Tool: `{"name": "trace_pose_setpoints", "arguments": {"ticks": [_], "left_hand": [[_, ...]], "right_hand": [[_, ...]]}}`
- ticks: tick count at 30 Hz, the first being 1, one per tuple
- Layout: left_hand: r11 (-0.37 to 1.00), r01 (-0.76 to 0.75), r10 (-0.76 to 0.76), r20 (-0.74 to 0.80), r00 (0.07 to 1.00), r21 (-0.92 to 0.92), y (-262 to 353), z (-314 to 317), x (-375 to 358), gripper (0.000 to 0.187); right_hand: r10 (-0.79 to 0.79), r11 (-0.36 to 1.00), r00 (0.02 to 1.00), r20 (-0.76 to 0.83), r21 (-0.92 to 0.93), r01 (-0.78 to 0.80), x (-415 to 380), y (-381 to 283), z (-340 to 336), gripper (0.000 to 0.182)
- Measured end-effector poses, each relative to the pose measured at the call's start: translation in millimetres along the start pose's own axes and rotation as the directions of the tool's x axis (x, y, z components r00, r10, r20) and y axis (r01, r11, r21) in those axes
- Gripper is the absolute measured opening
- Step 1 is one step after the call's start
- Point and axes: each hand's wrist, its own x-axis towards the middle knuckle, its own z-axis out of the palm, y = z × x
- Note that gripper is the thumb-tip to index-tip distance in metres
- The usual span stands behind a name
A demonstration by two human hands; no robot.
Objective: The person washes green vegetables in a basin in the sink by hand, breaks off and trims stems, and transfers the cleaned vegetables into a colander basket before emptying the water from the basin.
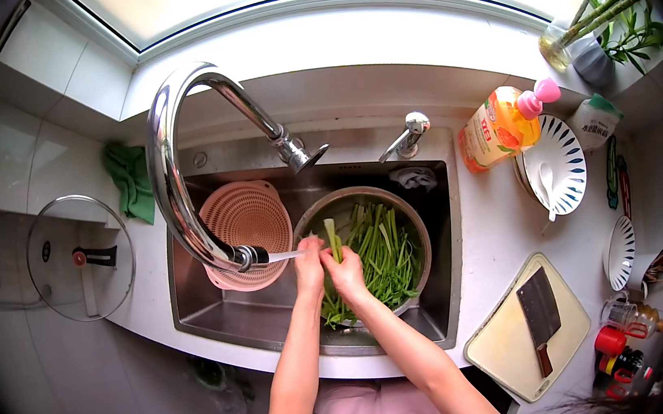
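Observation:
Both my hands are over the metal basin (426, 249) in the sink. My right hand (345, 272) is closed around a pale-green celery stalk (332, 235), held with its cut end up. My left hand (309, 265) is close beside it, fingers curled together under the running water (284, 256); what it grips, if anything, is hidden. More celery (382, 254), long stems with leaves, fills the basin, and some leaves lie below my wrists. Water comes from the chrome faucet's (166, 168) spout, left of my hands.
A pink colander (247, 217) stands in the sink's left side. Right of the sink, a cleaver (539, 310) lies on a cutting board (498, 343). Behind it are an orange soap bottle (495, 131) and a patterned bowl (568, 168) with a spoon. A green cloth (131, 185) hangs at left.

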Motion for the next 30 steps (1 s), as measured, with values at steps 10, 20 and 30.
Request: {"name": "trace_pose_setpoints", "arguments": {"ticks": [10, 20, 30], "left_hand": [[0.735, -0.177, 0.112, 0.140, 0.984, 0.654, -59, 7, 62, 0.026], [0.552, -0.156, -0.013, 0.196, 0.981, 0.819, -80, 33, 57, 0.032], [0.714, -0.177, 0.165, 0.082, 0.983, 0.678, -87, -37, 43, 0.047]], "right_hand": [[0.070, 0.996, 0.961, -0.266, -0.036, -0.082, 17, 47, -56, 0.017], [0.292, 0.953, 0.928, -0.231, 0.157, -0.260, 24, 19, -77, 0.038], [0.022, 0.972, 1.000, -0.010, -0.232, -0.024, 59, 69, -46, 0.032]]}}
